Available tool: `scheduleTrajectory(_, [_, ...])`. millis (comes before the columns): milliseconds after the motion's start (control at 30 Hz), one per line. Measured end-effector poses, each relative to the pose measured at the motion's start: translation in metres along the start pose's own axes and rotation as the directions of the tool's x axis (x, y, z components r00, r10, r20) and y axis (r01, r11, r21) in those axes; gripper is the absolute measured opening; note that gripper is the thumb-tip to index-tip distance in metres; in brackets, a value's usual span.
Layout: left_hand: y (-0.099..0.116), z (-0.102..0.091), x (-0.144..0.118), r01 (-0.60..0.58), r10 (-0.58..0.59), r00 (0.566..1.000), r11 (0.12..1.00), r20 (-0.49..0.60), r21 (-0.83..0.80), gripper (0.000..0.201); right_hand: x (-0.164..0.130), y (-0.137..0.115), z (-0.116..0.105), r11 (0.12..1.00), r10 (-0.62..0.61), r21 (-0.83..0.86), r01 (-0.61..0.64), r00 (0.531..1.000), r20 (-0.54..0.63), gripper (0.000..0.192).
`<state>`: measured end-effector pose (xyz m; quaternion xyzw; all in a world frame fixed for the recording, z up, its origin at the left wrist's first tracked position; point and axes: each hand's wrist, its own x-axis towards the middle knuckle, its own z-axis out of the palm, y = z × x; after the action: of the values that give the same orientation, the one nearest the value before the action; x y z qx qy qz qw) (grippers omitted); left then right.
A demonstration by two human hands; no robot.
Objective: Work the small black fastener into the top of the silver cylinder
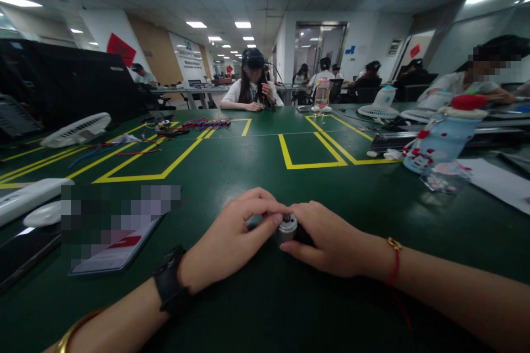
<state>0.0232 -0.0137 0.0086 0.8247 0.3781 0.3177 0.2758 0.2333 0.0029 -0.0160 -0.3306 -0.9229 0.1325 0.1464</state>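
A small motor [287, 230], a short silvery cylinder with a stubby shaft and dark holes on its top face, stands upright at the table's near middle. My right hand [327, 237] is closed around its side, thumb in front and fingers behind. From the left, my left hand [242, 226] pinches thumb and forefinger at the shaft on top; the fingertips hide part of it. The motor's lower right side disappears behind my right hand. Under both hands lies the green tabletop [232, 309].
A phone-like slab [124, 253] lies to the left, beside a white computer mouse [47, 214]. Loose wires [202, 124] and a white fan [77, 129] sit farther left. A blue bottle [443, 138] stands right, near white paper [497, 182]. A person [250, 85] sits opposite.
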Motion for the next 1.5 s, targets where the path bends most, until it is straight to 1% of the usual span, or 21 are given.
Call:
scheduleTrajectory(200, [-0.0023, -0.0009, -0.0020, 0.013, -0.014, 1.000, 0.999, -0.018, -0.032, 0.029, -0.0009, 0.0008, 0.0013, 1.000, -0.014, 0.009, 0.014, 1.000, -0.027, 0.030])
scheduleTrajectory(433, [-0.0062, 0.0004, -0.0024, -0.023, 0.023, 1.000, 0.999, -0.009, -0.034, 0.033, -0.0011, 0.0002, -0.0002, 1.000, -0.012, 0.013, 0.013, 1.000, -0.022, 0.029])
scheduleTrajectory(533, [-0.0063, 0.0000, -0.0033, -0.067, 0.067, 0.998, 0.998, -0.009, 0.016, 0.035, -0.0017, 0.0004, -0.0002, 1.000, -0.011, 0.012, 0.012, 1.000, -0.022, 0.028])
scheduleTrajectory(733, [-0.0049, -0.0015, -0.0058, -0.168, 0.176, 0.984, 0.966, -0.026, 0.198, 0.037, -0.0006, 0.0001, 0.0004, 1.000, -0.018, 0.007, 0.018, 1.000, -0.014, 0.029])
scheduleTrajectory(833, [-0.0046, -0.0006, -0.0066, -0.182, 0.195, 0.980, 0.958, -0.034, 0.221, 0.039, 0.0001, -0.0003, -0.0001, 1.000, -0.020, 0.011, 0.020, 1.000, -0.014, 0.028])
scheduleTrajectory(933, [-0.0056, 0.0005, -0.0065, -0.170, 0.184, 0.980, 0.970, -0.073, 0.173, 0.038, -0.0004, -0.0007, -0.0011, 1.000, -0.014, 0.012, 0.014, 1.000, -0.012, 0.027])
scheduleTrajectory(1067, [-0.0072, 0.0016, -0.0052, -0.121, 0.132, 0.986, 0.987, -0.102, 0.109, 0.032, -0.0015, -0.0007, -0.0017, 1.000, -0.003, 0.022, 0.004, 1.000, -0.020, 0.028])
scheduleTrajectory(1233, [-0.0049, 0.0040, -0.0032, -0.075, 0.079, 0.995, 0.995, -0.058, 0.069, 0.023, -0.0009, 0.0000, -0.0008, 1.000, -0.013, 0.018, 0.013, 1.000, -0.020, 0.030])
scheduleTrajectory(1300, [-0.0041, 0.0049, -0.0024, -0.047, 0.049, 0.997, 0.998, -0.057, 0.038, 0.019, -0.0006, 0.0004, 0.0000, 1.000, -0.017, 0.019, 0.018, 0.999, -0.029, 0.030])
scheduleTrajectory(1400, [-0.0039, 0.0052, -0.0012, -0.002, 0.002, 0.998, 1.000, -0.060, -0.002, 0.017, -0.0004, 0.0010, 0.0011, 0.999, -0.027, 0.017, 0.027, 0.999, -0.030, 0.029])
scheduleTrajectory(1500, [-0.0028, 0.0049, -0.0006, 0.020, -0.021, 0.998, 0.999, -0.053, -0.027, 0.017, -0.0005, 0.0014, 0.0015, 0.999, -0.029, 0.014, 0.030, 0.999, -0.023, 0.029])
